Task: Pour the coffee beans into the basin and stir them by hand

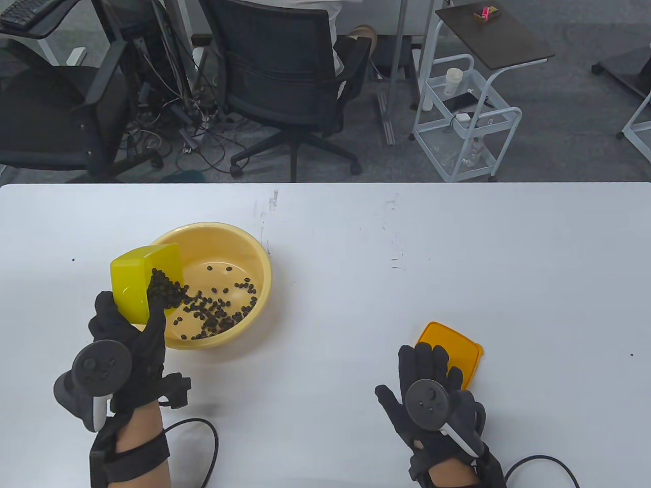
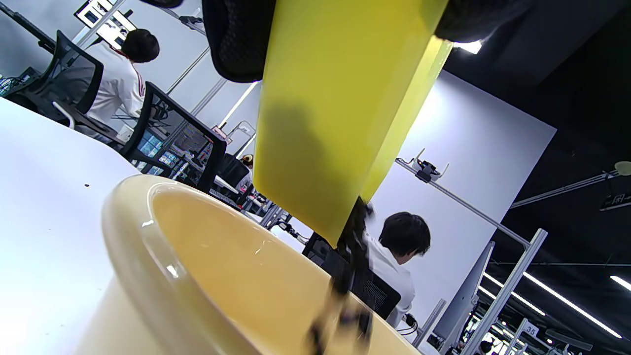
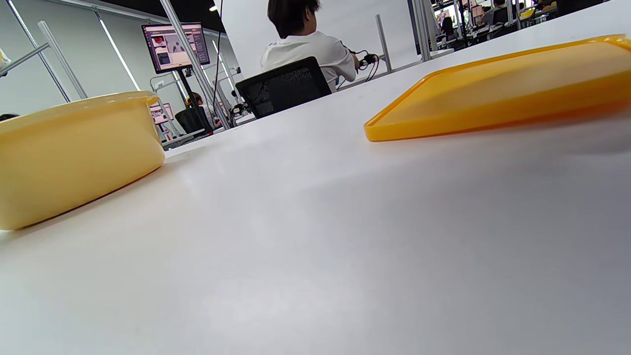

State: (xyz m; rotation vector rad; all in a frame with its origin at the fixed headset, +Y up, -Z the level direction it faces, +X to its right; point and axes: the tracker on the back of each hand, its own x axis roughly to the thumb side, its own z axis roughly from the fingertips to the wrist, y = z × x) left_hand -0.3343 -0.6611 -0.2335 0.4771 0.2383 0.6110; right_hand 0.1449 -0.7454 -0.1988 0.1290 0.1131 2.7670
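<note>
Pouring underway. The left hand (image 1: 129, 338) grips the tilted yellow container (image 1: 140, 284) over the basin (image 1: 254, 254); coffee beans (image 1: 213, 312) spill just beyond the grip, many landed, a clump apparently remaining inside. Right hand (image 1: 432, 386) rests flat, fingers on the orange lid (image 1: 457, 348). Stirring remains.

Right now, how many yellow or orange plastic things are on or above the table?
3: the basin on the left, the box tilted over it in the left hand, and the lid by the right hand.

Orange lid (image 1: 452, 351) on white table (image 1: 356, 244)
</note>
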